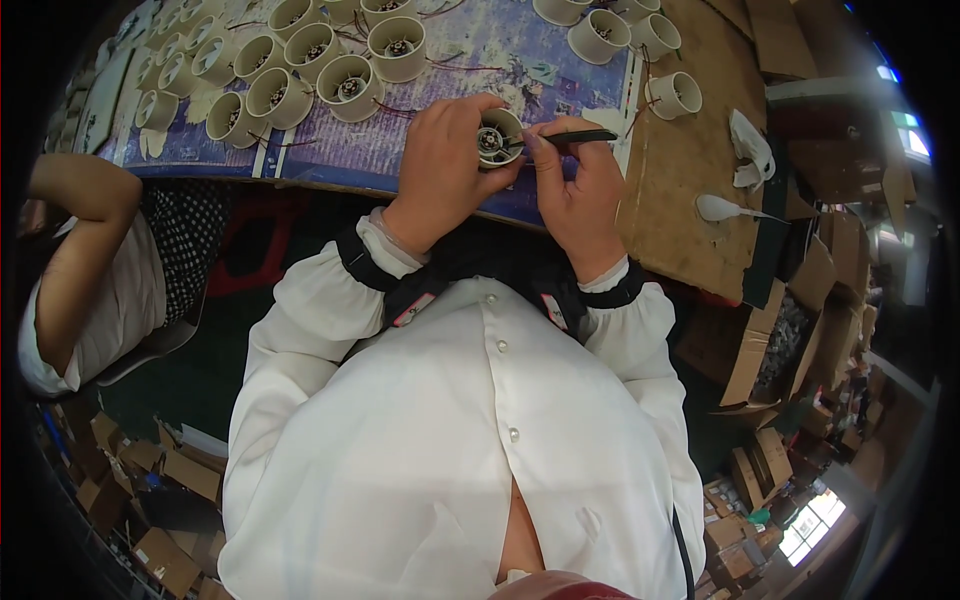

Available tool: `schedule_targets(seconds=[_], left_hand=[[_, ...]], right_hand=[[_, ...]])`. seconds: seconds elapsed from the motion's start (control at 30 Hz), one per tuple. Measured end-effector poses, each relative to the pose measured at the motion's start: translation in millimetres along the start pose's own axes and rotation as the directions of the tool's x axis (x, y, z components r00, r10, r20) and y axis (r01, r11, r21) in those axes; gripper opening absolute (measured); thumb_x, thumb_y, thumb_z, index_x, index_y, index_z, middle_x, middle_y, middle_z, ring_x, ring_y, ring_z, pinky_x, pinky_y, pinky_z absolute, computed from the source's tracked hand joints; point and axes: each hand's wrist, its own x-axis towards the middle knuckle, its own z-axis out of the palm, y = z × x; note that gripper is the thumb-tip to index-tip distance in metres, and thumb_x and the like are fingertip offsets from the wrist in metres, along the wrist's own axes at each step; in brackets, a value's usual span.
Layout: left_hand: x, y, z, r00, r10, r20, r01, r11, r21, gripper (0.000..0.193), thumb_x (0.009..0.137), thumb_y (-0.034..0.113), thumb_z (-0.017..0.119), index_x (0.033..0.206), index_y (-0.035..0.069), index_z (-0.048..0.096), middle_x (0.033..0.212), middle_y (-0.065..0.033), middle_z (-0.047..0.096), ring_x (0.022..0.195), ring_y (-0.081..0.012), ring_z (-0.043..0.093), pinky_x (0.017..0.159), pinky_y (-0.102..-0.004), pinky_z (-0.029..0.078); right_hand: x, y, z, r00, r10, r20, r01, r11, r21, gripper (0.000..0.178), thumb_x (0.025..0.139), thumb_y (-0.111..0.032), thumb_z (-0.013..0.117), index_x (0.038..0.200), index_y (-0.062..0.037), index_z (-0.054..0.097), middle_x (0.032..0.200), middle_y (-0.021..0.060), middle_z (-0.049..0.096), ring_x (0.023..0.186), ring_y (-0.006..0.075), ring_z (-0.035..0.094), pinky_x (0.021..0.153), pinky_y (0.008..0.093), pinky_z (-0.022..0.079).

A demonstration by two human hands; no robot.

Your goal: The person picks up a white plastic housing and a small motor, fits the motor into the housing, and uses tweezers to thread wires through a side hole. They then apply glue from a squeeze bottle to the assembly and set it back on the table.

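Note:
My left hand (445, 165) wraps round a cream-coloured round cup-shaped housing (513, 122) above the table's near edge. Inside the housing's open mouth a metal part with a dark centre shows. My right hand (580, 195) pinches a slim dark tool (585, 136), perhaps tweezers, whose tip reaches into the housing from the right. The tool's exact kind is hard to make out. Just beyond my left hand stands a similar housing (350, 88) with a thin red wire trailing from it.
Many like housings (280, 98) with wires crowd the left of the blue-patterned table (480, 60). Several more stand at the right, one housing (674, 95) on brown cardboard (690, 190). A white dropper bottle (718, 208) lies near a crumpled white piece (752, 150). Another person's arm (85, 200) is at left.

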Motion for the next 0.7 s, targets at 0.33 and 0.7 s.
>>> schedule_targets(seconds=[0.33,0.7], left_hand=[[0.2,-0.7,1.6,1.0,0.022,-0.012,-0.022,1.0,-0.006,0.064,0.062,0.018,0.085,0.117,0.008,0.054,0.101,-0.0089,0.062,0.096,-0.0315,0.058,0.083,-0.0418,0.044],[-2.6,0.6,-0.2,1.0,-0.006,-0.006,0.006,1.0,-0.012,0.062,0.062,0.018,0.085,0.115,0.009,0.055,0.101,-0.0093,0.062,0.095,-0.0319,0.058,0.081,-0.042,0.044]], right_hand=[[0.9,2.3,-3.5,0.999,0.031,0.011,-0.032,0.998,0.059,0.013,0.092,-0.008,0.067,0.101,-0.0012,0.062,0.093,0.0083,0.068,0.081,0.0159,0.065,0.072,0.0273,0.052],[4.0,-0.6,-2.3,0.997,-0.057,0.046,0.059,0.998,-0.031,0.013,0.092,-0.01,0.067,0.101,-0.0012,0.061,0.092,0.0082,0.067,0.078,0.017,0.066,0.071,0.0275,0.052]])
